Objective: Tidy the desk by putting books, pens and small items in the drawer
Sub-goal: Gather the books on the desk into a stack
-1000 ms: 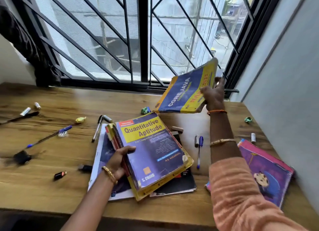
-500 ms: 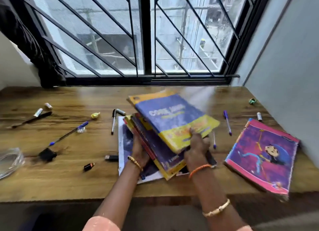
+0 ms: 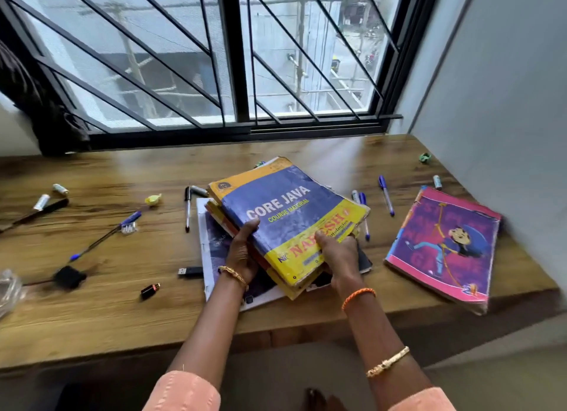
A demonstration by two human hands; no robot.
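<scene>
A blue and yellow Core Java book (image 3: pixel 285 214) lies on top of a stack of books at the middle of the wooden desk (image 3: pixel 101 312). My left hand (image 3: pixel 241 254) grips the stack's left edge, thumb on the top cover. My right hand (image 3: pixel 339 254) grips its near right corner, thumb on the cover as well. Under the stack lie a white-edged book (image 3: pixel 214 251) and a black one (image 3: pixel 365 262). A pink and purple cartoon book (image 3: pixel 445 245) lies at the right. No drawer is in view.
Pens lie scattered: a black pen (image 3: pixel 187 208), a blue pen (image 3: pixel 104 237) at the left, blue pens (image 3: pixel 386 199) right of the stack. A USB stick (image 3: pixel 190 271), a small black and orange item (image 3: pixel 150 291), a black adapter (image 3: pixel 69 277), a yellow candy (image 3: pixel 152 199) and batteries (image 3: pixel 60 189) lie around. A wall stands at the right.
My right hand brought the Core Java book down from the air onto the stack held by my left hand. Both hands now hold the stack together. The camera has tilted down.
</scene>
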